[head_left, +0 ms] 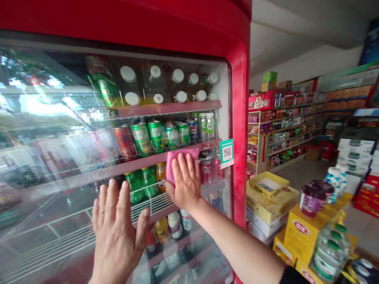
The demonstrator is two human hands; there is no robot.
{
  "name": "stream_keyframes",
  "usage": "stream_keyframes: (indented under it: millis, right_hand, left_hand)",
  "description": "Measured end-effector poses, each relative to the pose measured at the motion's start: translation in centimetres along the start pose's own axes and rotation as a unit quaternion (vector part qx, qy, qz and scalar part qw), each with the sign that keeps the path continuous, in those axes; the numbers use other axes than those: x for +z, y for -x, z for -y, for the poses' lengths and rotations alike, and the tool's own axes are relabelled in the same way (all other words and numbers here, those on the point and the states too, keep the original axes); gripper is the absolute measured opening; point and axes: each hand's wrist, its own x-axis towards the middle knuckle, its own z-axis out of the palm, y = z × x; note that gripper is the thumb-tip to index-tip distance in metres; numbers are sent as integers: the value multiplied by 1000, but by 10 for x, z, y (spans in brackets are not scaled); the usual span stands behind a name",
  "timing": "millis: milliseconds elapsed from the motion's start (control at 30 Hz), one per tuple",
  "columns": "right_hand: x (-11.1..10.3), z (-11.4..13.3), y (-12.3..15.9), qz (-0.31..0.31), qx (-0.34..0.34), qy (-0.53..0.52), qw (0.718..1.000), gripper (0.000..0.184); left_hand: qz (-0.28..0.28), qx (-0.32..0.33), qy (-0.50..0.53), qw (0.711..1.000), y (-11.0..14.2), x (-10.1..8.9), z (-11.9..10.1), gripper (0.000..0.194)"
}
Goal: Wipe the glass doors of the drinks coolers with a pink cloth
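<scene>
My right hand presses a folded pink cloth flat against the glass door of a red drinks fridge. Its fingers lie over the cloth, which covers part of the view of a shelf edge behind the glass. Lower and to the left, my left hand is held up with fingers spread and nothing in it. Whether its palm touches the glass I cannot tell. Behind the door stand green cans, white-capped bottles and red cans.
A QR code sticker is on the door's right side. To the right stand yellow cartons, large clear bottles and a purple tub. Stocked store shelves run along the back. Reflections of trees and street cover the left glass.
</scene>
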Motion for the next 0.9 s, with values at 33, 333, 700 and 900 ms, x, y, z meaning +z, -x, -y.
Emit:
stream_keyframes:
  millis: [33, 333, 700, 900]
  right_hand:
    - [0, 3, 2, 10, -49, -6, 999, 79]
    - [-31, -97, 36, 15, -86, 20, 996, 78]
    - [5, -9, 61, 11, -125, -12, 992, 67]
    - [-39, -112, -23, 38, -152, 39, 987, 76]
  left_hand:
    - [1, 2, 0, 1000, -1, 2, -3, 87]
    - [1, -7, 1, 1000, 7, 12, -12, 87]
    - [18, -27, -12, 999, 31, 13, -2, 89]
    - [32, -12, 8, 999, 20, 30, -19, 90]
